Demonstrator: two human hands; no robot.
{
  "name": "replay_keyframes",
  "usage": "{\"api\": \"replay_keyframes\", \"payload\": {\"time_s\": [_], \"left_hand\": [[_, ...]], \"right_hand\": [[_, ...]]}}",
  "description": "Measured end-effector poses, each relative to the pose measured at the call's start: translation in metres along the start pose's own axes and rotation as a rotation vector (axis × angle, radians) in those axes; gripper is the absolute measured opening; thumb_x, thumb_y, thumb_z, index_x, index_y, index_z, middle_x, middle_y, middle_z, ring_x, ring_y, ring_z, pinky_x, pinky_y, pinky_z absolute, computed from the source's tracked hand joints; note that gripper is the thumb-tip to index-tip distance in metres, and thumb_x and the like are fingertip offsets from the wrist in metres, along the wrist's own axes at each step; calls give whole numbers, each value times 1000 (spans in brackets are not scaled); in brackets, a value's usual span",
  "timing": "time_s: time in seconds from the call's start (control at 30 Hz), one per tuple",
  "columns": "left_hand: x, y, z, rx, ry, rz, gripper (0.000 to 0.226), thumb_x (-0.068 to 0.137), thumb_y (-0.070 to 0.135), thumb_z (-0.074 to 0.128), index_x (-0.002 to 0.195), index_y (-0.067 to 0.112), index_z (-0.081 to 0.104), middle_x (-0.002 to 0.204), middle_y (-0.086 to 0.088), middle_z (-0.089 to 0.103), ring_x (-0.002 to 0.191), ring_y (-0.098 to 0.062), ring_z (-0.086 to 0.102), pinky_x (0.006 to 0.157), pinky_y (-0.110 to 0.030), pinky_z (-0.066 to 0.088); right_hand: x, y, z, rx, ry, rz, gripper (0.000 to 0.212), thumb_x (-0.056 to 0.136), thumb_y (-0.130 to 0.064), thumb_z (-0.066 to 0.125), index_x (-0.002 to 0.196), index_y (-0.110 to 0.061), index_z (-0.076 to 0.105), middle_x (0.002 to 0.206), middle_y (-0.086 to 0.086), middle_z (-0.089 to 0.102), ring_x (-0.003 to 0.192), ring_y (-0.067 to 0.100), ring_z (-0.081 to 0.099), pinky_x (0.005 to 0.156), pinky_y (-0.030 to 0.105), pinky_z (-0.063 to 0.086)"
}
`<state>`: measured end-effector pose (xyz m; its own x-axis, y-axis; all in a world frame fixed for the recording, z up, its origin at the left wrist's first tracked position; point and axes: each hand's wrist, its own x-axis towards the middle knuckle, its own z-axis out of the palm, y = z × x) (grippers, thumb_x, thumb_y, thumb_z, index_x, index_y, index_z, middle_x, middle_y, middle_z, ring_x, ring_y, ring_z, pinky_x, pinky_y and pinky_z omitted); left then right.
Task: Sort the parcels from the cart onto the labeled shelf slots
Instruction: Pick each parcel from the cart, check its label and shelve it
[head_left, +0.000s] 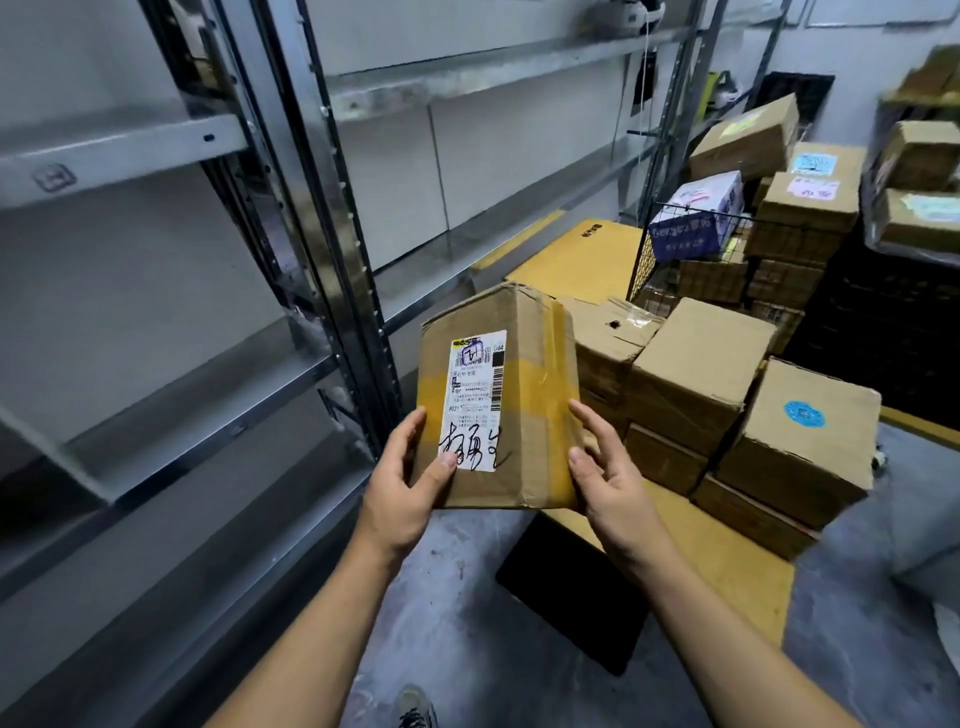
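I hold a brown cardboard parcel (524, 384) in front of me, wrapped with yellow tape and carrying a white shipping label with handwriting. My left hand (408, 483) grips its lower left corner, thumb on the label. My right hand (610, 480) holds its lower right edge. The grey metal shelf (171, 150) stands to my left with bare boards. The wire cart (644, 260) sits at the back right, piled with several parcels, among them a blue and white box (698, 215).
Stacked brown boxes (727, 395) stand on flat yellow cardboard (727, 566) on the floor to my right. A black mat (576, 592) lies on the grey floor below my hands. More boxes (919, 182) fill a rack at the far right. My shoe (413, 706) shows at the bottom.
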<state>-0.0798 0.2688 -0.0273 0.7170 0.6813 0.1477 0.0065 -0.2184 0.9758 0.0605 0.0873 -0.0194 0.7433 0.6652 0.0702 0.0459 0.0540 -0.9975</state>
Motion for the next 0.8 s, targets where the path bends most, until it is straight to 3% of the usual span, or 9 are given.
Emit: {"api": "replay_keyframes", "payload": {"time_s": [0.07,0.1,0.2,0.33,0.5,0.67,0.8], "left_hand": [[-5,0,-13,23,36,-5,74,75,34,70,141,17,42,126,18,53,107,16,54,85,-3,40],[-9,0,-20,47,54,-9,75,73,40,73,139,23,43,127,18,54,108,16,54,86,-3,40],[-20,-2,-39,151,114,12,67,68,54,71,129,47,46,132,14,55,118,7,52,95,-10,39],[-39,4,-57,270,208,51,61,72,45,72,126,54,44,129,19,52,115,11,50,90,-3,37],[-62,11,-89,379,269,101,63,76,40,72,133,44,47,126,30,46,115,8,49,94,-25,48],[-95,28,-132,459,345,152,62,78,37,70,135,39,46,127,33,41,116,8,47,95,-26,49],[-137,44,-172,550,434,159,63,80,39,67,138,35,44,128,21,41,115,7,45,99,-32,47]], "right_hand": [[0,3,7,-150,-42,-38,42,102,-21,51,133,-51,48,136,-7,51,115,-7,54,101,21,46],[0,4,11,-210,-46,-46,42,100,-26,51,133,-52,48,136,-11,49,116,-7,53,102,21,44],[5,11,23,-286,-31,-23,43,92,-38,50,131,-56,50,127,-17,48,113,4,57,103,35,48],[9,5,47,-217,-108,31,42,85,-58,54,127,-53,54,122,-8,58,112,8,60,98,45,53],[-3,-8,86,-75,-245,49,48,82,-49,69,124,-54,46,122,-5,61,111,6,63,93,36,57],[-24,-22,138,-115,-290,-40,54,92,-28,69,135,-47,42,125,-14,58,118,0,55,95,29,52],[-56,-42,189,-84,-309,-73,62,93,-18,67,134,-49,33,118,-14,59,99,-17,59,91,26,52]]}}
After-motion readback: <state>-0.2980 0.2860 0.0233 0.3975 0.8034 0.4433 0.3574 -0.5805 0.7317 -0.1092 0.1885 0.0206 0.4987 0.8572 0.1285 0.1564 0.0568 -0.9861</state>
